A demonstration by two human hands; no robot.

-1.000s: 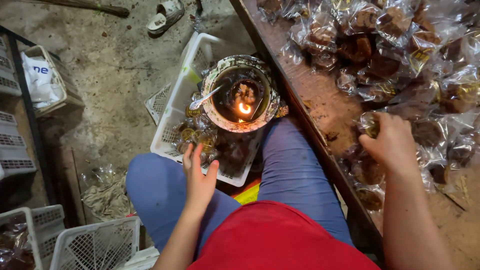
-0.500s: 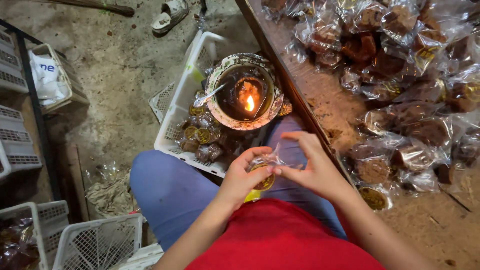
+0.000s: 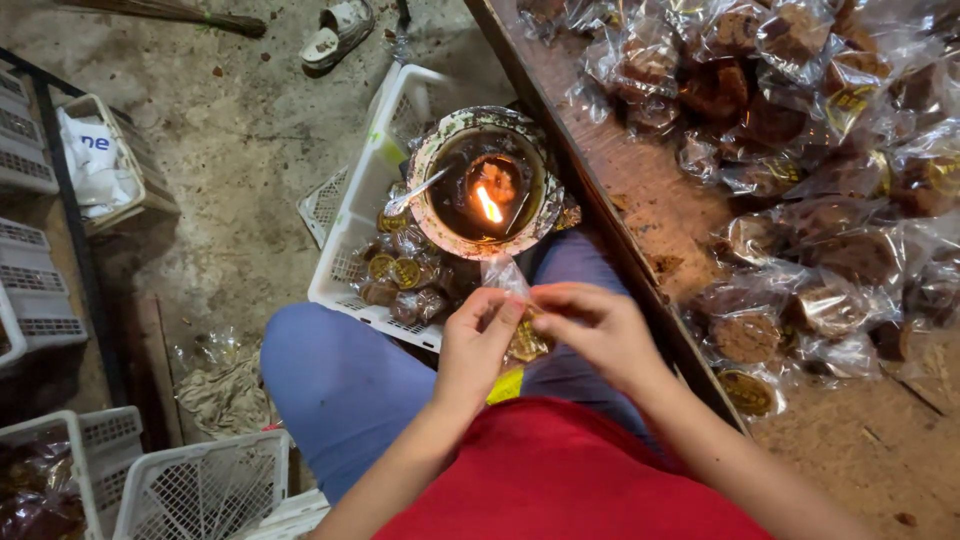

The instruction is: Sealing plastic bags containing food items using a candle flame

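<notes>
Over my lap, my left hand (image 3: 478,345) and my right hand (image 3: 592,327) both pinch one small clear plastic packet (image 3: 518,312) with a brown cake and a gold label inside. Its open top points up toward a round metal bowl (image 3: 487,183) holding a small burning flame (image 3: 489,203). The bowl rests on the edge of a white plastic crate (image 3: 372,208) that holds several similar sealed packets (image 3: 402,275).
A wooden table (image 3: 620,190) on my right carries a heap of wrapped brown cakes (image 3: 800,150). White crates (image 3: 190,490) stand at the lower left and far left. A sandal (image 3: 338,32) and crumpled plastic (image 3: 222,385) lie on the dirt floor.
My right hand came off the table with a packet and my left hand rose from the crate. Both now hold the packet together, a little nearer to the flame.
</notes>
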